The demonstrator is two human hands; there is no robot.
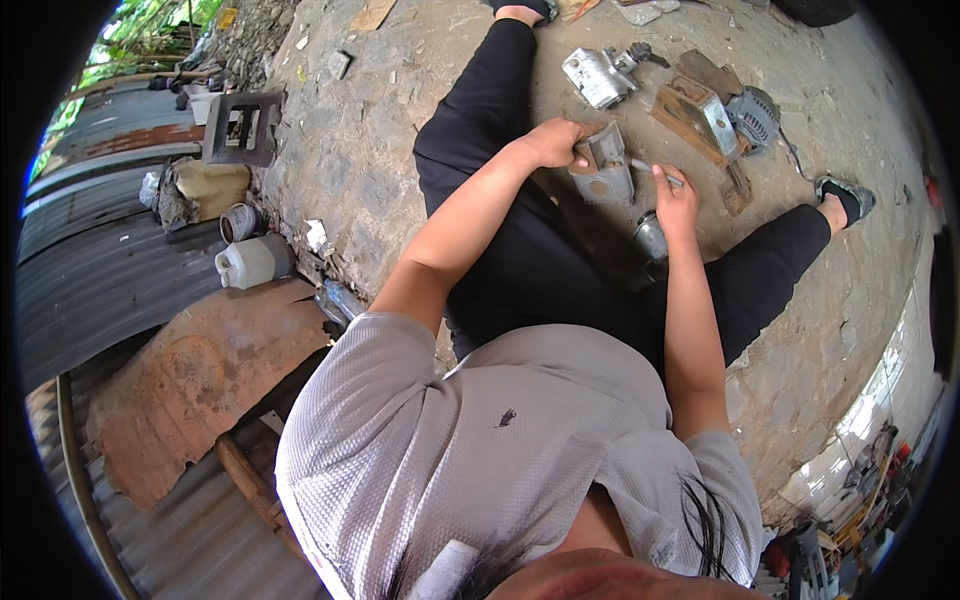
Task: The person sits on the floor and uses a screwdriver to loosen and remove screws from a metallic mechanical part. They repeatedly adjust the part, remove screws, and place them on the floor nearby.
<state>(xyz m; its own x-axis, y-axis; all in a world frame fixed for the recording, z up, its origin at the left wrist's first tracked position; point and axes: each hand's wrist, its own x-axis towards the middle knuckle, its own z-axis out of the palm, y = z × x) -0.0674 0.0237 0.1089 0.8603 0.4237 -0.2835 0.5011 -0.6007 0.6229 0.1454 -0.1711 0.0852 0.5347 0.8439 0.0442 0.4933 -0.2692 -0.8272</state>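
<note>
Well, the grey metal piece (604, 165) is the thing in the middle of it all, out in front of the person (500, 420) and between the two spread legs. The left hand (555, 143) is clamped on its left edge, with fingers and thumb squeezing it, probably so it won't wobble or slip. Just to the right of the grey metal piece, the right hand (677, 205) has its fingers closed together around a thin pale tool (646, 167), much like you hold a pencil, which seems a good way to steer the tip. The tip points at the grey metal piece, but it is too small to tell if they touch. A small round tin (652, 238) is near the grey metal piece, on the side closer to the body and a bit right, so it looks easy to reach. Past the grey metal piece lies a silver metal part (600, 78), and off to its right are a rusty metal frame (690, 122) and, farther that way, a grey ribbed part (755, 118). Maybe they sit out there to leave room for both hands around the grey metal piece.
</note>
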